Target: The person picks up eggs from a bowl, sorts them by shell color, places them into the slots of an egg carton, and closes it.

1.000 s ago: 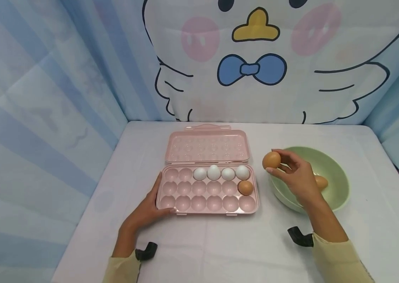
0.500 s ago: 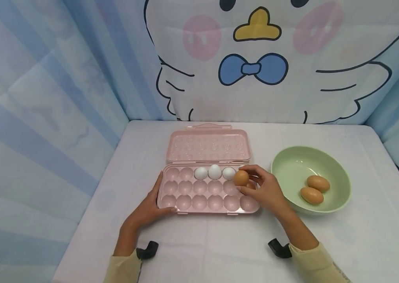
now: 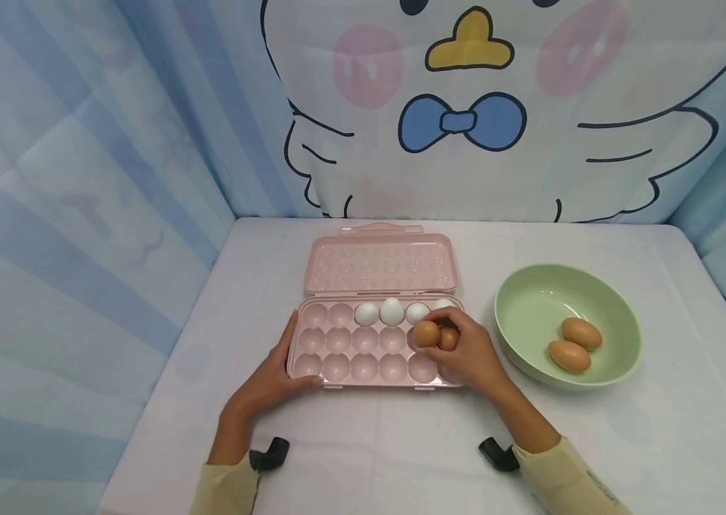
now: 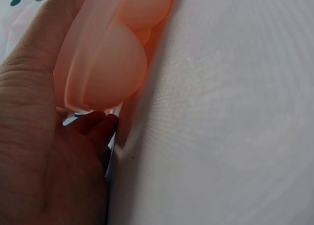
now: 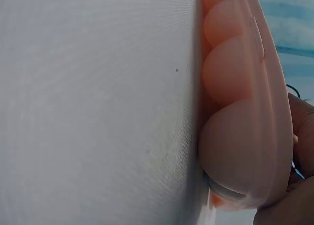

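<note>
White-clothed table (image 3: 594,443) — pink egg tray (image 3: 337,368) steadied by flat left hand (image 3: 266,386). Right hand (image 3: 472,354) pinching brown egg (image 3: 426,333) over middle row, beside seated brown egg (image 3: 448,338). Five seated — two eggs in green bowl (image 3: 530,300) outstanding.

My left hand (image 3: 272,383) lies low and flat, fingers straight, thumb spread toward the front, forearm running back toward me in a pale yellow sleeve (image 3: 224,490). My right hand (image 3: 468,354) is raised a little, palm down, fingers curled and pinching with thumb and fingertips at the far left of the hand. Right forearm angles in from the lower right, wrist straight, same yellow sleeve. A black strap (image 3: 269,454) sits at the left wrist and another at the right. Hands are well apart, not touching.
</note>
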Action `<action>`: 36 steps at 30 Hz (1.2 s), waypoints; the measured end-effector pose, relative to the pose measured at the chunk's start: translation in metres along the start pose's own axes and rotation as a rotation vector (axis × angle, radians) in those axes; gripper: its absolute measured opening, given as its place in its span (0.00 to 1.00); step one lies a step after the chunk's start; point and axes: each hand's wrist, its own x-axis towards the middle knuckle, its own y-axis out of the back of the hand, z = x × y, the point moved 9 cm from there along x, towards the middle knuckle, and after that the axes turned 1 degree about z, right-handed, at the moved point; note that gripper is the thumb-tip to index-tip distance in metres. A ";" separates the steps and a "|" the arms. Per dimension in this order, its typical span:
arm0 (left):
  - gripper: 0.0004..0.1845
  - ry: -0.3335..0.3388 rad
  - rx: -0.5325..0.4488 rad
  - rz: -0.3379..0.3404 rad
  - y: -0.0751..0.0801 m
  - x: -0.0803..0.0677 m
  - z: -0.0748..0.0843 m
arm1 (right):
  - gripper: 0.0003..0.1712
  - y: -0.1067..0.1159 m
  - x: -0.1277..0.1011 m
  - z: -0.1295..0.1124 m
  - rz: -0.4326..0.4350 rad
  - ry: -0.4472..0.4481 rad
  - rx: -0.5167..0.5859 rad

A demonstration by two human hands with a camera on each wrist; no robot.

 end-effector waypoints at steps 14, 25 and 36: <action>0.70 -0.012 -0.009 0.006 0.000 -0.001 0.002 | 0.31 -0.001 -0.002 0.003 -0.016 -0.037 -0.038; 0.71 -0.008 -0.010 0.006 0.002 -0.001 0.001 | 0.25 0.000 -0.001 -0.004 -0.023 0.030 0.004; 0.71 -0.005 -0.002 0.002 0.001 -0.001 0.002 | 0.26 0.004 -0.002 -0.004 -0.009 0.020 0.028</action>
